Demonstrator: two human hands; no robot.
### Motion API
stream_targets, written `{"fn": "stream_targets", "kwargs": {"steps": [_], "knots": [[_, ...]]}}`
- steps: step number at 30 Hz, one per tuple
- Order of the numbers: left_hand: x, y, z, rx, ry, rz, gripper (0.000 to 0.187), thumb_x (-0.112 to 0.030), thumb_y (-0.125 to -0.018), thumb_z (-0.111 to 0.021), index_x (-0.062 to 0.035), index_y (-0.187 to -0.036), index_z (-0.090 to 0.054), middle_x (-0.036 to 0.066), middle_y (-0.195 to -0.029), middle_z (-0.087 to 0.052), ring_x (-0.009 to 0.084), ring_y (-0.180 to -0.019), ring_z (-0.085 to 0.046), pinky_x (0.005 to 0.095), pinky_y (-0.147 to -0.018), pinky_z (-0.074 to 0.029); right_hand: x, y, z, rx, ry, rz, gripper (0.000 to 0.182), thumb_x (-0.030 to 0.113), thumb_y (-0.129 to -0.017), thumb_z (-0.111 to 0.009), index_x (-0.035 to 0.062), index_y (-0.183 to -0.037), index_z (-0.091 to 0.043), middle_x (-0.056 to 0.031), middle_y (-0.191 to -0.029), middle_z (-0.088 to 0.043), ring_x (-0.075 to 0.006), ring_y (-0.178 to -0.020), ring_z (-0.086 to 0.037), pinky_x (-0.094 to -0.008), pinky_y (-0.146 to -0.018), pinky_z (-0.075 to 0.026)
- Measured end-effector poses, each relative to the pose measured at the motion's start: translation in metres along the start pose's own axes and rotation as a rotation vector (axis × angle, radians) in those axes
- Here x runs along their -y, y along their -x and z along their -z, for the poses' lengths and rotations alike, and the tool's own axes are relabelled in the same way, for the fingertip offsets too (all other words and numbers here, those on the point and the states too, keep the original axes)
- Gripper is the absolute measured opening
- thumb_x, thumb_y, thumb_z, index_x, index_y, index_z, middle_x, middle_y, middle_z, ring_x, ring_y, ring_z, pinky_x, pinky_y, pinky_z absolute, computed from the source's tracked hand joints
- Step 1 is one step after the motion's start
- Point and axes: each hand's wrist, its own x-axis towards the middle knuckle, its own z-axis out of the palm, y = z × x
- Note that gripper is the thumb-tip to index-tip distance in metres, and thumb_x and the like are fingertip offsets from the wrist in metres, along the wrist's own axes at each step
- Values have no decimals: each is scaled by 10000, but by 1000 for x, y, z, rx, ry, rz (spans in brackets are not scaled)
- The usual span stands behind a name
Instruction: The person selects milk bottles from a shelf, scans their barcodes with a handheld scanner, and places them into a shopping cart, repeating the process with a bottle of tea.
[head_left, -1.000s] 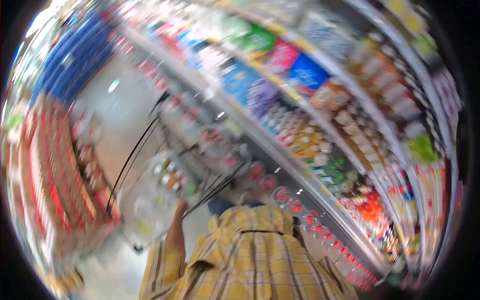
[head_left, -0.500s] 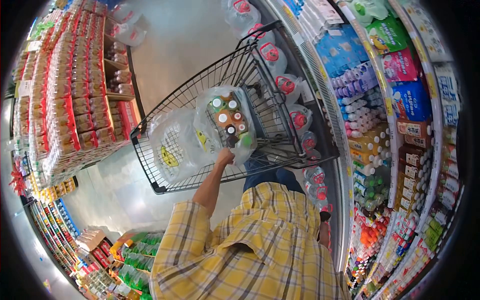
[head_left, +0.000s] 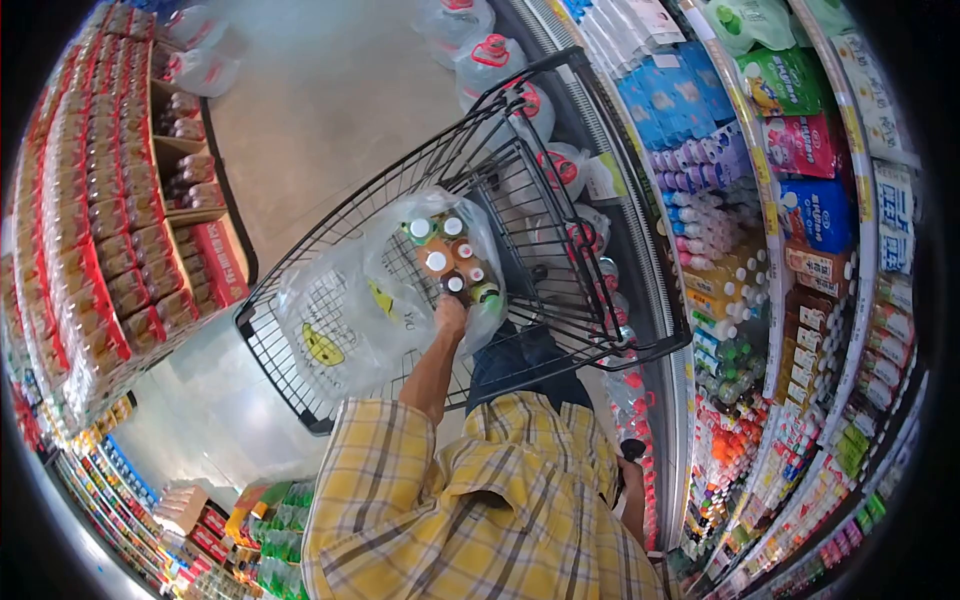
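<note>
A black wire shopping cart [head_left: 600, 330] stands tilted across the view in front of me. Inside lies a clear plastic bag [head_left: 345, 310] with yellow and black print, and its open part holds several bottles with white caps [head_left: 436, 261]. My left hand [head_left: 451, 318] reaches into the bag, closed around the lower part of a dark bottle [head_left: 455, 287] with a white cap; its fingertips are partly hidden. Low at my right side, my right hand [head_left: 631, 472] is closed around a small dark object [head_left: 632, 449], whose kind I cannot make out.
Shelves of bottles and packs [head_left: 800, 300] run along the right. Large water jugs with red handles [head_left: 490, 60] line the floor before them. Stacked shrink-wrapped drinks [head_left: 110, 220] stand on the left. Green bottle packs [head_left: 285, 540] sit at lower left, and grey floor [head_left: 320, 80] lies ahead.
The dark bottle has come lower, nearer my left hand. My right hand and its dark object show more fully beside my hip. The stacked drinks have shifted left in view.
</note>
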Motion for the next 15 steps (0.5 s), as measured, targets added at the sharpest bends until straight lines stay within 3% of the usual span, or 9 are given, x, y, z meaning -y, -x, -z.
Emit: {"fn": "stream_targets", "kwargs": {"steps": [3, 4, 7, 8, 9, 11, 12, 15], "knots": [[-1, -6, -5, -21, 76, 65, 397, -354, -847, -562, 21, -974, -535, 178, -849, -647, 258, -831, -669, 361, -729, -544, 1, 19, 1, -53, 68, 34, 318, 266, -704, -745, 3, -812, -601, -27, -671, -529, -133, -560, -491, -313, -516, -400], [9, -9, -19, -107, 69, -14, 466, -424, -844, -537, 36, -901, -588, 203, -816, -656, 306, -784, -670, 381, -705, -541, 7, 29, -3, -64, 64, 55, 318, 270, -703, -742, 3, -803, -599, -42, -672, -542, -144, -537, -498, -321, -510, -405], [6, 21, 41, -13, 187, -4, 518, -435, -822, -541, 75, -886, -606, 238, -857, -648, 372, -768, -653, 412, -682, -531, 24, 33, -5, -74, 168, 52, 281, 225, -727, -725, -9, -800, -589, -58, -695, -562, -157, -516, -519, -311, -485, -415], [14, 22, 44, -70, 242, -75, 556, -460, -797, -554, 91, -801, -629, 263, -824, -642, 406, -757, -639, 439, -670, -519, 34, 37, -6, -66, 160, 58, 281, 225, -727, -725, -9, -800, -589, -58, -695, -562, -157, -516, -519, -311, -485, -415], [20, 24, 51, -84, 236, -78, 556, -460, -797, -554, 91, -801, -629, 263, -824, -642, 406, -757, -639, 439, -670, -519, 46, 44, -8, 7, 20, 66, 239, 200, -745, -708, 2, -816, -594, -53, -697, -576, -150, -514, -520, -298, -479, -415], [31, 30, 68, 57, 233, -38, 440, -370, -759, -632, 69, -788, -648, 191, -678, -649, 246, -615, -670, 353, -582, -535, 56, 32, -7, 99, -127, 81, 198, 174, -764, -691, 13, -833, -600, -49, -700, -591, -142, -511, -521, -285, -472, -414], [37, 33, 72, 23, 229, -71, 468, -396, -745, -630, 70, -783, -646, 154, -606, -632, 241, -515, -645, 349, -521, -527, 59, 18, -3, 94, -112, 129, 193, 159, -759, -691, 10, -836, -594, -58, -703, -596, -149, -508, -542, -276, -455, -419], [27, 83, 131, -17, 397, 54, 474, -404, -765, -594, 60, -674, -624, 180, -636, -637, 270, -545, -644, 390, -505, -502, 94, 22, -2, 113, -107, 317, 192, 119, -742, -692, 9, -851, -578, -65, -702, -600, -181, -545, -616, -270, -425, -425]]}}
